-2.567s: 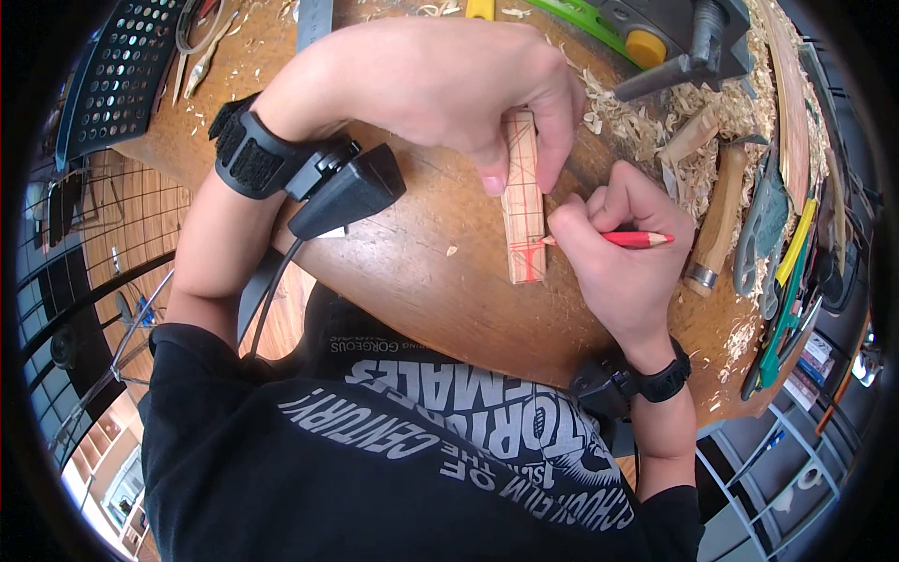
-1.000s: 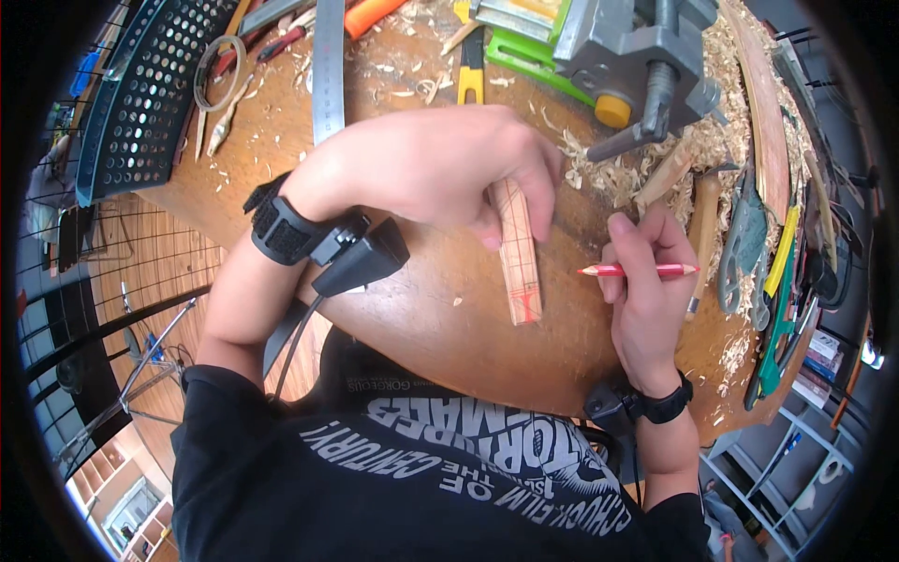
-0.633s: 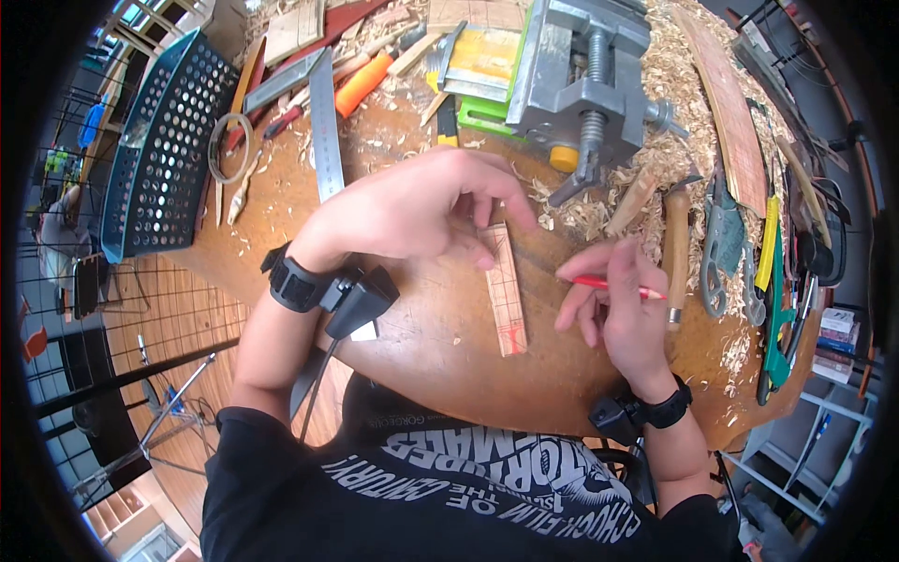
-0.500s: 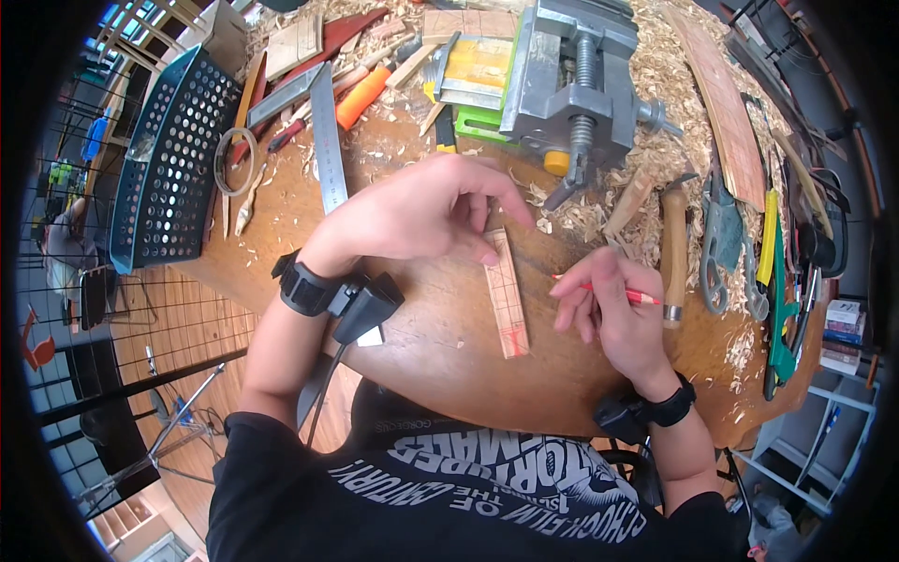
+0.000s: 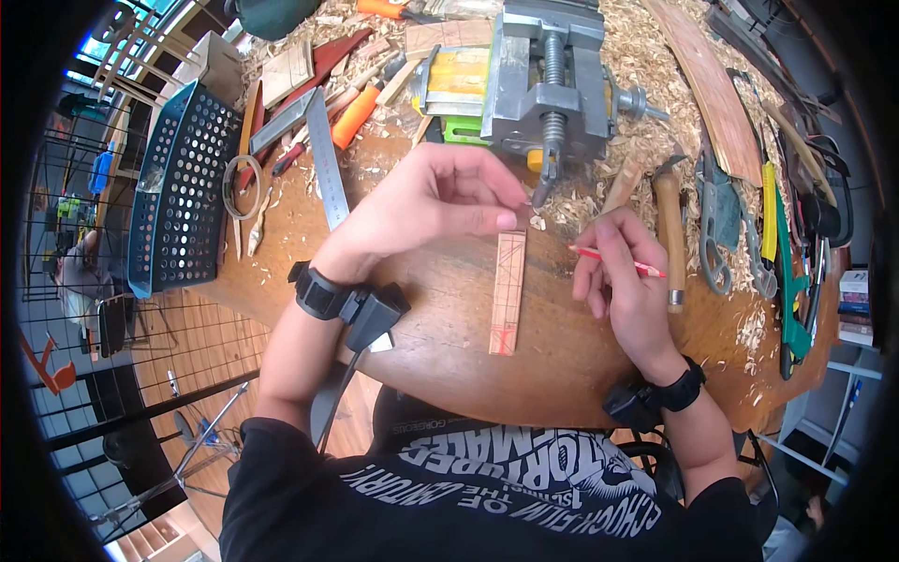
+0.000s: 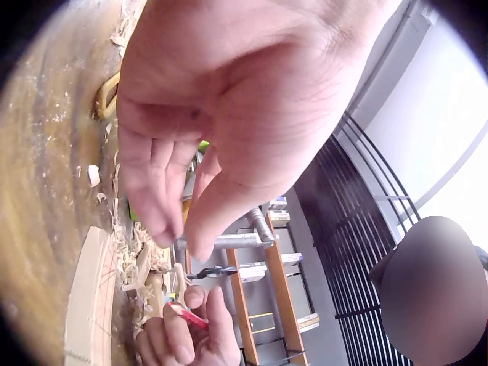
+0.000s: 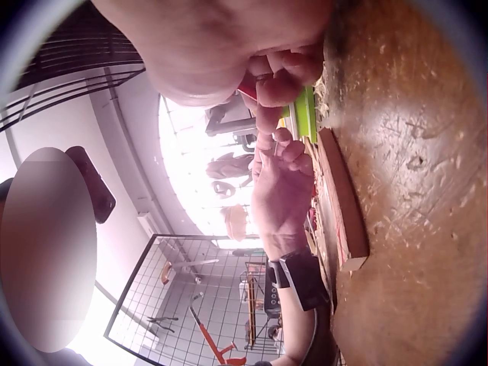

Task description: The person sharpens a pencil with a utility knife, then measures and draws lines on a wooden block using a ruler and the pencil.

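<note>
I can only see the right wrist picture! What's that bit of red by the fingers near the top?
Observer: The head view shows it's a pencil in the right hand.
Operator: Cool! And the wood looks plain to me. Is anything drawn on it?
Observer: Yes, the head view shows red lines on its top.

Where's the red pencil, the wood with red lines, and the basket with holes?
Red pencil (image 5: pixel 590 253): head view, red shaft near its tip.
Wood with red lines (image 5: pixel 507 294): head view, middle of its top face.
Basket (image 5: pixel 187 192): head view, its side wall.
</note>
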Action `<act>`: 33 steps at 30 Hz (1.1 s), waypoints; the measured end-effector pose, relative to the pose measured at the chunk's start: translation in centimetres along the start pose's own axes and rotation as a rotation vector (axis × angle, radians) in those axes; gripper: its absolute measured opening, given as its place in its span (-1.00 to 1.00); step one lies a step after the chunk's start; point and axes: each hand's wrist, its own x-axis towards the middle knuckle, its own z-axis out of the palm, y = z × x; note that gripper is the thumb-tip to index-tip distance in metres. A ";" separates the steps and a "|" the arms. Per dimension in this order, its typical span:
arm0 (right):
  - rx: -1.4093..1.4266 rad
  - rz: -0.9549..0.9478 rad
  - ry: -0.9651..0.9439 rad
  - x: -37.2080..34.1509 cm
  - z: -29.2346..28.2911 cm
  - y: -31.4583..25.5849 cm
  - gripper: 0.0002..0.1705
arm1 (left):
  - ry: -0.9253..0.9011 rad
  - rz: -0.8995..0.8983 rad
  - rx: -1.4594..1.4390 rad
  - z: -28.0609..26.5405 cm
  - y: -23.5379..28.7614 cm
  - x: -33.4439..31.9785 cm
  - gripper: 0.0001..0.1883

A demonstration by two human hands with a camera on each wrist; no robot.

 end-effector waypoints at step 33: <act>-0.108 -0.079 -0.012 -0.1 -0.3 -0.4 -0.35 | 0.053 0.015 -0.593 0.5 -0.9 0.3 -0.53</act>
